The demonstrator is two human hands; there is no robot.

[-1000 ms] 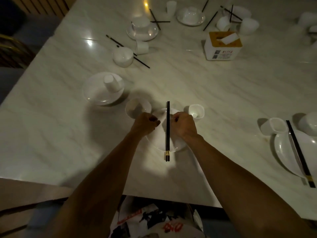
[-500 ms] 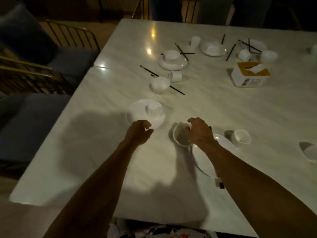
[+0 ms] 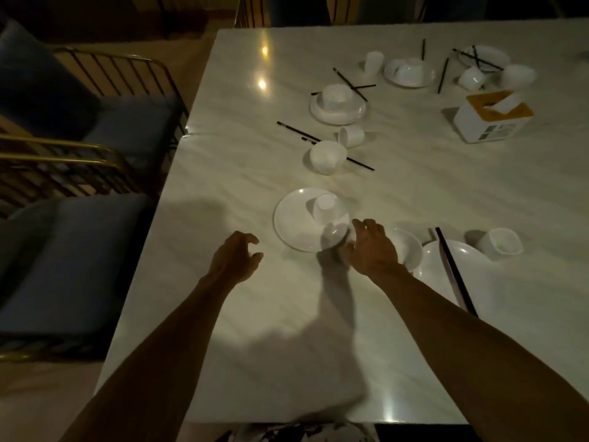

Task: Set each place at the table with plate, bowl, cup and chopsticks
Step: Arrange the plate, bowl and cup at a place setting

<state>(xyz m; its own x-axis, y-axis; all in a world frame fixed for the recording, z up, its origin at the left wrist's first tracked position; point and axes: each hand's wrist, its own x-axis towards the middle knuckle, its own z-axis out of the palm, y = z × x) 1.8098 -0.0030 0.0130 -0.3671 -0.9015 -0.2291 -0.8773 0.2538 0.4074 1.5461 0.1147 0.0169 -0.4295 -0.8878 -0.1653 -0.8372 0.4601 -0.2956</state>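
The left hand hangs loosely curled and empty; the right hand spreads its fingers at the rim of the plate carrying 1 tipped cup. A bowl crowds that wrist, beside another plate under 2 chopsticks.

Dim, warm-toned exposure, lit from overhead. Broad soft shadow on the table at lower centre, with a darker streak beneath the right hand. Two glare spots upper centre, one lower right. Left third near black. Slight softness overall; frame edges bowed.
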